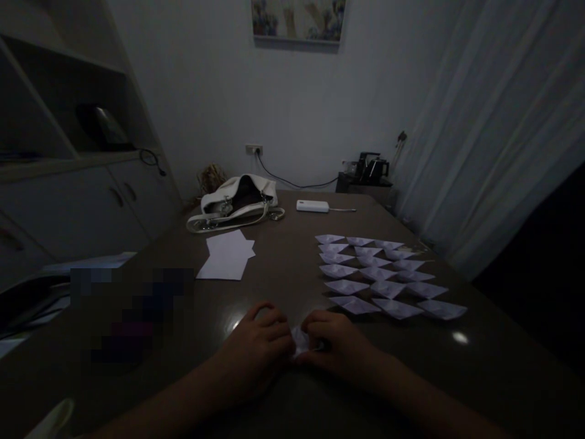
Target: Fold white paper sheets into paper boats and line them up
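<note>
Between my two hands, near the front of the dark table, is a small folded piece of white paper (pixel 300 341). My left hand (pixel 265 341) closes on its left side, fingers curled and the thumb hidden. From the right, my right hand (pixel 336 341) pinches the paper between thumb and fingers. Most of the fold is covered by the fingers, so its exact shape is unclear. Just beyond my right hand stand several folded paper boats (pixel 351 303) in rows. Flat white paper sheets (pixel 226 259) lie in a loose pile ahead of my left hand.
A white handbag (pixel 242 198) sits open at the table's far left. Right of it lies a white power bank (pixel 312 206) with a short cable. Black kettles (pixel 375 171) stand on a stand behind the table. A blurred-out patch covers the table's left side.
</note>
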